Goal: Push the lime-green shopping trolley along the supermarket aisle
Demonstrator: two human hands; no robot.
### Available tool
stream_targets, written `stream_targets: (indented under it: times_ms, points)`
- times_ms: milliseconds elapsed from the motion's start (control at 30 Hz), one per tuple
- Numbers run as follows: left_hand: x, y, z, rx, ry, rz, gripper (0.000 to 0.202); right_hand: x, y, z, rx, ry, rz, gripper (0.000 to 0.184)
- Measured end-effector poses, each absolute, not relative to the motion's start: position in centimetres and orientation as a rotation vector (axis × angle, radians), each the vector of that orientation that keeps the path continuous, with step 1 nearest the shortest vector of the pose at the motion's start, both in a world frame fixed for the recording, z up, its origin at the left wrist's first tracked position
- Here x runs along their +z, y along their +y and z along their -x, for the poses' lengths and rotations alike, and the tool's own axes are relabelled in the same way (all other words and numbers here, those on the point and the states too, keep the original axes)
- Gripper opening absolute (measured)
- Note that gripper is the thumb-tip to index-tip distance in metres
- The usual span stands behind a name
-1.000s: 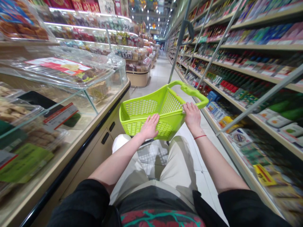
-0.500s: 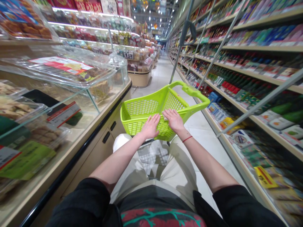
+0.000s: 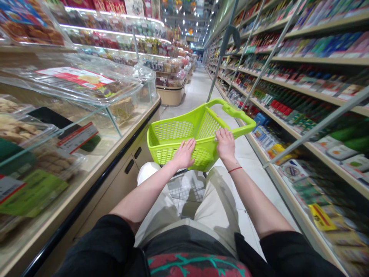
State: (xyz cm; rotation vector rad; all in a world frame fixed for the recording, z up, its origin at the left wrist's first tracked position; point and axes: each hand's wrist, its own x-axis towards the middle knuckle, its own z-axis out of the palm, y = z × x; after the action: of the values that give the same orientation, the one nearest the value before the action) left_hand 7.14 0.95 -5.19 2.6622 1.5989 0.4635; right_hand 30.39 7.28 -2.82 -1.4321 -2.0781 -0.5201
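Note:
A lime-green plastic shopping basket (image 3: 173, 132) with a perforated wall and a thick handle (image 3: 235, 111) rides in front of my legs, empty inside. My left hand (image 3: 183, 154) lies on its near rim, fingers curled over the edge. My right hand (image 3: 225, 144) grips the near right corner of the rim, just below the handle; a thin red band circles that wrist.
A glass-fronted counter (image 3: 86, 127) with packed pastries and price cards runs along my left. Shelves (image 3: 302, 88) full of boxed goods line the right, with slanted metal poles (image 3: 259, 69) in front. The tiled aisle (image 3: 198, 86) stretches ahead.
My right hand slid from the basket's right corner to the middle of the rim beside my left hand, then back right toward the corner. The left hand stayed put.

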Motion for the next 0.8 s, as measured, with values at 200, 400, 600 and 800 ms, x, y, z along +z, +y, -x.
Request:
stream_targets:
  times_ms: [200, 400, 600, 800]
  points:
    - [-5.0, 1.0, -6.9, 0.471, 1.576, -2.677, 0.093, -5.0, 5.6, -23.7, -0.413, -2.326, 1.248, 0.051]
    - [-5.0, 1.1, -6.1, 0.455, 1.541, -2.702, 0.093, -4.3, 5.4, -24.7, -0.445, -2.38, 1.251, 0.054]
    - [-5.4, 0.3, -3.8, 0.417, 1.678, -2.688, 0.095, -2.0, 6.3, -30.3, -0.501, -2.256, 1.428, 0.052]
    - [-5.8, -0.9, -1.8, 0.409, 1.798, -2.663, 0.095, -2.1, 7.6, -32.4, -0.494, -2.029, 1.474, 0.051]
